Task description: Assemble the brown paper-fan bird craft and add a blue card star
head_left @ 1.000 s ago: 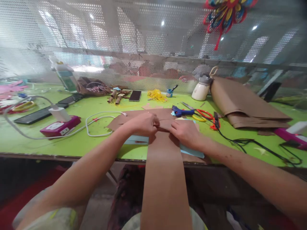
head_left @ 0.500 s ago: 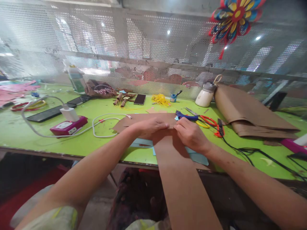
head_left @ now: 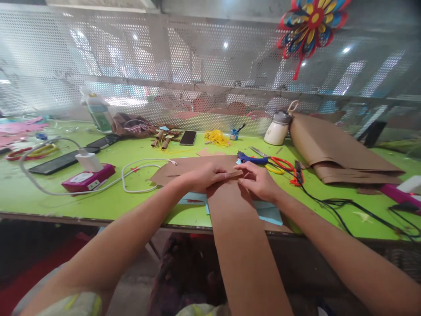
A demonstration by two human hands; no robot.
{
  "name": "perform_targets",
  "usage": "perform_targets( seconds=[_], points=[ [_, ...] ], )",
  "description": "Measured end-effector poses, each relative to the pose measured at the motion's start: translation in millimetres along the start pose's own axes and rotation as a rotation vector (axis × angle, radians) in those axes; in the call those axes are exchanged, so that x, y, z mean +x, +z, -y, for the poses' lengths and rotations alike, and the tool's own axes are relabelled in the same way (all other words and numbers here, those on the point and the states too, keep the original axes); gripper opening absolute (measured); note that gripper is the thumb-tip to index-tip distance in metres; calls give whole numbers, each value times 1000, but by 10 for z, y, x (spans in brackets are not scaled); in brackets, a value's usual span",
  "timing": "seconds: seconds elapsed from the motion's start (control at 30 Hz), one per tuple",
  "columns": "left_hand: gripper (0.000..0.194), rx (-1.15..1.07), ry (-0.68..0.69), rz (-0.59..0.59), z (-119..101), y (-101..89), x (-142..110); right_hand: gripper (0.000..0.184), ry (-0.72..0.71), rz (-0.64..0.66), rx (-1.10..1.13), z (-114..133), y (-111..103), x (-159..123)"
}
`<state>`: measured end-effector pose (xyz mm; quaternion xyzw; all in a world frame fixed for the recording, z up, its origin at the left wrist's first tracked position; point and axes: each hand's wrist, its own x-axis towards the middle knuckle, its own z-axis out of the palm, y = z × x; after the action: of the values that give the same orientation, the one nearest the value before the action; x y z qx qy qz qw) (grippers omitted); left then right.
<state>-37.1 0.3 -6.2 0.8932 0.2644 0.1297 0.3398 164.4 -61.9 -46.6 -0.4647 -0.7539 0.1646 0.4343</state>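
Note:
A long brown paper strip [head_left: 246, 245] runs from the table over its front edge toward me. Its far end has a narrow folded flap [head_left: 235, 174]. My left hand [head_left: 207, 176] is closed on the left side of this end, thumb along the fold. On the other side, my right hand [head_left: 259, 181] has thumb and index finger apart around the flap's right end, without a visible pinch. Under my hands lie a wider brown paper piece [head_left: 174, 169] with slits and light blue paper pieces [head_left: 268, 213].
Beyond my right hand lie a blue glue gun [head_left: 253, 159] and orange-handled scissors [head_left: 282, 163]. Folded brown paper [head_left: 342, 149] and black cables [head_left: 332, 204] are on the right. At left stand a purple power socket [head_left: 88, 177] and white cable [head_left: 123, 175].
My right hand has loosened from a pinch, its fingers spreading around the strip's end. The folded flap now stands up more visibly. The left hand keeps its hold; the view has shifted slightly.

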Motion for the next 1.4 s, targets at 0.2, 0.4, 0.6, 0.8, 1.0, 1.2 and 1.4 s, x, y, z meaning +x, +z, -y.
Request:
perform_targets(
  seconds=[0.2,0.4,0.6,0.8,1.0,1.2,1.4],
  points=[
    [48,12,49,-3,-31,36,24,32,384,38,406,-12,33,21],
    [42,91,54,-26,-65,67,31,33,447,-49,594,55,35,36],
    [40,108,62,-22,-106,65,23,34,379,-88,494,17,14,20],
    [38,143,32,-66,-88,76,13,33,329,-51,448,-24,23,24],
    [37,200,97,-136,-6,131,62,31,250,70,400,-9,39,50],
    [40,107,150,-10,16,61,22,29,312,43,479,25,-36,25],
    [40,19,110,98,48,-6,-46,27,329,23,472,20,-71,6]
  ],
)
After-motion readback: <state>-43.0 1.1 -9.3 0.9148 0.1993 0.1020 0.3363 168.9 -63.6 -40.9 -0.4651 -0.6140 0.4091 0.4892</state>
